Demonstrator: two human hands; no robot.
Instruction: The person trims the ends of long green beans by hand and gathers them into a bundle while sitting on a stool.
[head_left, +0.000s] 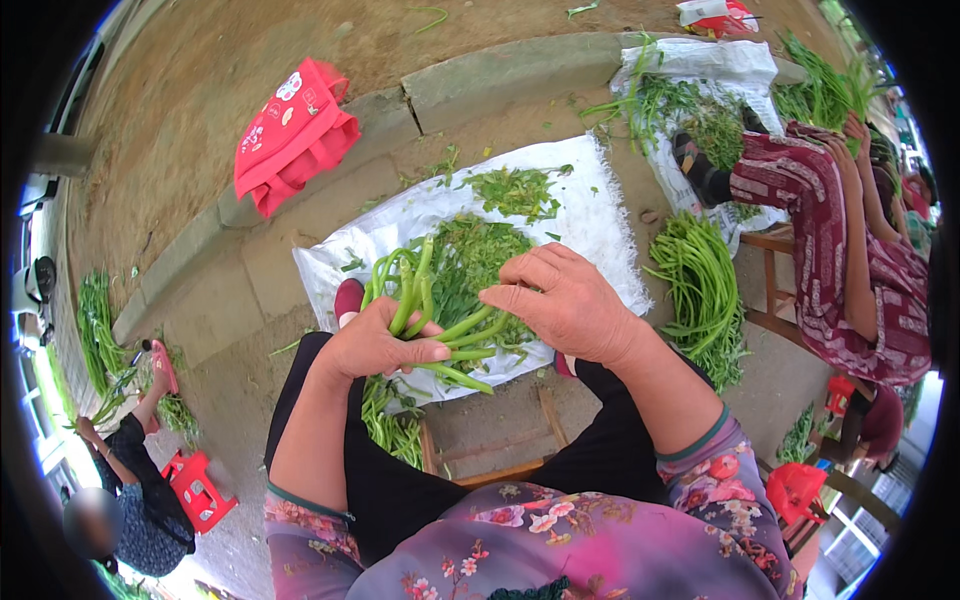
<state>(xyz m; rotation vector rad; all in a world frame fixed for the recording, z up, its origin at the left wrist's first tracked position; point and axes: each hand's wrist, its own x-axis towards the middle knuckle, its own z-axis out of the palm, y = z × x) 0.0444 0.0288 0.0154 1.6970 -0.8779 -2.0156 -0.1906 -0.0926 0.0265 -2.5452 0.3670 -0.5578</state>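
Note:
My left hand (382, 341) grips a small bunch of thick green vegetable stalks (409, 292). Some of their cut ends point up, and others spread to the right below my thumb. My right hand (570, 296) is just right of the bunch, its thumb and forefinger pinching the end of one stalk; its other fingers are curled and partly hide what lies beneath. Under both hands, a heap of plucked green leaves (480, 255) covers part of a white woven plastic sheet (592, 180). More green stalks (394, 427) lie below my left forearm.
A pink-red bag (296, 139) stands by the concrete kerb (517, 71). At right, a pile of long greens (697, 285) lies near a seated person in patterned trousers (787, 176). Another person (142, 480) sits at lower left near a red plastic stool (199, 491).

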